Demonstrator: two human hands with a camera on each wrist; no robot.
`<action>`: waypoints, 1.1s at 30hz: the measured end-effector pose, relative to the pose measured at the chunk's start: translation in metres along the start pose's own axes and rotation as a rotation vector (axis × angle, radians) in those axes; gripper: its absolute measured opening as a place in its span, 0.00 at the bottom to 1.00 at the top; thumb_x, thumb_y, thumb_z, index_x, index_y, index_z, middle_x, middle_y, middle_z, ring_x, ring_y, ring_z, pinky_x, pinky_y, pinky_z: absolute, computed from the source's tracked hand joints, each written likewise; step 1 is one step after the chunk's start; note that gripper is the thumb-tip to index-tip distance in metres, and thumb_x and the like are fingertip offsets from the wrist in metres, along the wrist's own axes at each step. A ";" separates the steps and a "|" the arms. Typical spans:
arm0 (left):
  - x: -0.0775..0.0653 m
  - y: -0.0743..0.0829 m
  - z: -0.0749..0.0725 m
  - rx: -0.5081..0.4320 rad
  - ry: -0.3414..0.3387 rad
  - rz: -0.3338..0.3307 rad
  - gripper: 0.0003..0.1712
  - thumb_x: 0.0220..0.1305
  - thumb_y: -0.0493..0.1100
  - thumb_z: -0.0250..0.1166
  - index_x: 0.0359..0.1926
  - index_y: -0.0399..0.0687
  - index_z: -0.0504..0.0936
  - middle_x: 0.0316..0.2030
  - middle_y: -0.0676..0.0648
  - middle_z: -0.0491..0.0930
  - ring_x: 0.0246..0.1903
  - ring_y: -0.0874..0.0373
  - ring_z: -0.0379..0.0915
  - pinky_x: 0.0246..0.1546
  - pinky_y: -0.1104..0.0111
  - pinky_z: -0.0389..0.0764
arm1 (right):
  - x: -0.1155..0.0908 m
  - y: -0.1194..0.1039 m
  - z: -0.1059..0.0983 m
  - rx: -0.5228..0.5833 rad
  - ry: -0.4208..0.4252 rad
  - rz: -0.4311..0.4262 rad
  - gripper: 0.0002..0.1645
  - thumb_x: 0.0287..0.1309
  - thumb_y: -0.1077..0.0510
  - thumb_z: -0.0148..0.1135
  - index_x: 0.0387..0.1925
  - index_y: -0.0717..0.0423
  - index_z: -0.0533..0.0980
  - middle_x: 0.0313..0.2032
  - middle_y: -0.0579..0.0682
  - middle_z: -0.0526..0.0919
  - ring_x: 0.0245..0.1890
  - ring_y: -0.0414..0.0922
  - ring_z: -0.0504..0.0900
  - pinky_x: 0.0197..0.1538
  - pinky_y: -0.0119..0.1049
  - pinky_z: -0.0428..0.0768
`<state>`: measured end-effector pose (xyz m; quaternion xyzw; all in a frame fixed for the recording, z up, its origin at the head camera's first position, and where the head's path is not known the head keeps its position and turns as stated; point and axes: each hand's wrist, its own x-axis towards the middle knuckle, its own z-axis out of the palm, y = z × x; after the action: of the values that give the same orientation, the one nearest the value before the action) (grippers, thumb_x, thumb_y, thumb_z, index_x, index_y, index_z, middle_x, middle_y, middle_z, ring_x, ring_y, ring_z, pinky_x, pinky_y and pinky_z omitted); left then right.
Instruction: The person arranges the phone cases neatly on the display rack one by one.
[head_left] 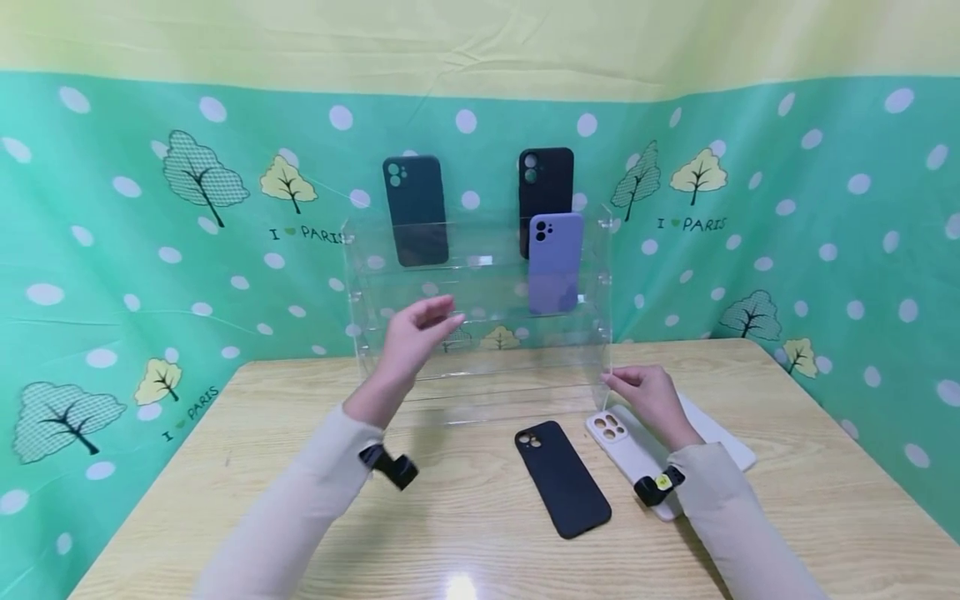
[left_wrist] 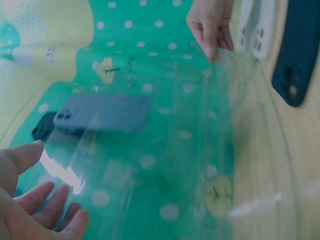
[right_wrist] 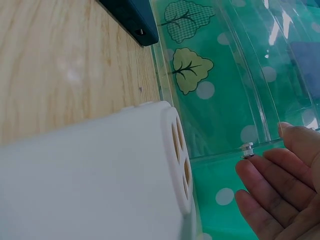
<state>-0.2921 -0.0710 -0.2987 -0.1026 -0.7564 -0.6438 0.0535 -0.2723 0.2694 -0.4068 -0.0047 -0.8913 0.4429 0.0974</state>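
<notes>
A clear, tiered display rack (head_left: 480, 405) stands at the back of the table. My right hand (head_left: 651, 402) pinches its right side panel low down, thumb and fingers on either side; a small metal screw (right_wrist: 247, 150) shows beside the fingertips in the right wrist view. In front of the rack's left half, my left hand (head_left: 412, 343) is raised with relaxed fingers and holds nothing. The rack carries a dark green phone case (head_left: 417, 208) at upper left, a black phone case (head_left: 549, 182) at upper right and a purple phone case (head_left: 555, 265) one tier lower.
On the table (head_left: 285, 500) a dark phone case (head_left: 564, 479) lies in front of the rack. Beside it, partly under my right wrist, is a white phone case (head_left: 637, 450) with another white phone case (head_left: 723, 442) behind. A green printed cloth (head_left: 247, 325) hangs behind.
</notes>
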 end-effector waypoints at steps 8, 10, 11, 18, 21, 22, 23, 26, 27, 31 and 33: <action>-0.036 -0.038 -0.063 0.004 0.019 -0.049 0.30 0.63 0.44 0.63 0.64 0.41 0.68 0.62 0.42 0.70 0.60 0.52 0.65 0.60 0.69 0.69 | -0.002 0.000 0.000 0.000 -0.004 0.003 0.23 0.61 0.48 0.60 0.49 0.63 0.79 0.44 0.60 0.83 0.46 0.53 0.82 0.43 0.40 0.82; -0.041 -0.047 -0.074 -0.015 0.055 -0.049 0.29 0.64 0.43 0.62 0.64 0.40 0.68 0.61 0.42 0.71 0.59 0.55 0.67 0.57 0.74 0.71 | -0.002 0.001 0.001 0.001 -0.004 0.005 0.24 0.61 0.47 0.60 0.48 0.63 0.79 0.44 0.59 0.84 0.46 0.53 0.81 0.41 0.39 0.82; -0.044 -0.051 -0.079 -0.021 0.072 -0.049 0.29 0.64 0.43 0.62 0.64 0.40 0.68 0.61 0.43 0.71 0.58 0.58 0.68 0.55 0.77 0.71 | -0.002 0.001 0.001 0.003 -0.006 0.007 0.25 0.61 0.46 0.61 0.48 0.63 0.79 0.44 0.59 0.84 0.46 0.52 0.81 0.41 0.39 0.81; -0.055 -0.076 -0.099 -0.100 0.156 -0.017 0.28 0.62 0.40 0.64 0.61 0.35 0.69 0.46 0.62 0.81 0.48 0.68 0.73 0.50 0.80 0.74 | -0.001 -0.003 -0.002 -0.014 -0.052 0.024 0.28 0.62 0.44 0.59 0.51 0.63 0.78 0.49 0.60 0.81 0.46 0.52 0.79 0.40 0.39 0.79; -0.055 -0.087 -0.102 -0.188 0.188 -0.018 0.27 0.61 0.37 0.64 0.60 0.32 0.69 0.41 0.63 0.81 0.46 0.68 0.75 0.49 0.80 0.75 | -0.002 -0.006 -0.006 -0.030 -0.092 0.033 0.30 0.62 0.42 0.57 0.53 0.63 0.76 0.54 0.61 0.78 0.51 0.55 0.76 0.47 0.45 0.78; -0.054 -0.090 -0.103 -0.217 0.198 -0.020 0.26 0.60 0.36 0.64 0.59 0.31 0.70 0.41 0.62 0.81 0.45 0.67 0.75 0.49 0.79 0.75 | -0.002 -0.007 -0.008 -0.037 -0.106 0.030 0.30 0.63 0.42 0.56 0.53 0.63 0.76 0.55 0.62 0.76 0.53 0.57 0.75 0.50 0.48 0.77; -0.054 -0.093 -0.103 -0.244 0.205 -0.021 0.26 0.60 0.35 0.65 0.58 0.31 0.70 0.40 0.62 0.81 0.45 0.67 0.75 0.48 0.79 0.76 | -0.002 -0.007 -0.010 -0.046 -0.120 0.028 0.31 0.63 0.42 0.56 0.54 0.63 0.75 0.56 0.62 0.76 0.55 0.58 0.73 0.54 0.51 0.75; -0.051 -0.099 -0.104 -0.285 0.223 -0.031 0.22 0.59 0.32 0.65 0.55 0.34 0.73 0.39 0.60 0.82 0.43 0.67 0.75 0.48 0.78 0.76 | -0.001 -0.006 -0.016 -0.080 -0.161 0.004 0.30 0.63 0.43 0.56 0.55 0.63 0.75 0.56 0.63 0.75 0.58 0.60 0.71 0.59 0.55 0.71; -0.051 -0.101 -0.104 -0.292 0.230 -0.036 0.21 0.59 0.32 0.65 0.54 0.35 0.74 0.39 0.60 0.82 0.43 0.67 0.75 0.48 0.78 0.76 | -0.001 -0.005 -0.019 -0.089 -0.172 -0.006 0.30 0.64 0.43 0.56 0.55 0.63 0.75 0.56 0.63 0.76 0.58 0.60 0.72 0.58 0.55 0.71; -0.049 -0.107 -0.105 -0.257 0.249 -0.075 0.20 0.59 0.30 0.63 0.53 0.35 0.74 0.37 0.61 0.82 0.41 0.69 0.76 0.47 0.78 0.77 | 0.001 0.002 -0.032 -0.130 -0.209 -0.043 0.30 0.64 0.43 0.56 0.56 0.63 0.74 0.54 0.64 0.77 0.54 0.60 0.76 0.51 0.50 0.78; -0.048 -0.110 -0.105 -0.203 0.227 -0.107 0.23 0.60 0.32 0.63 0.56 0.33 0.72 0.37 0.62 0.82 0.41 0.70 0.76 0.48 0.79 0.76 | 0.002 0.007 -0.039 -0.153 -0.217 -0.063 0.30 0.64 0.44 0.55 0.56 0.64 0.74 0.53 0.64 0.78 0.52 0.59 0.77 0.47 0.47 0.81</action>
<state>-0.2755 -0.1950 -0.3970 0.0063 -0.6810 -0.7263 0.0934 -0.2679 0.3040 -0.3890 0.0636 -0.9275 0.3680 0.0134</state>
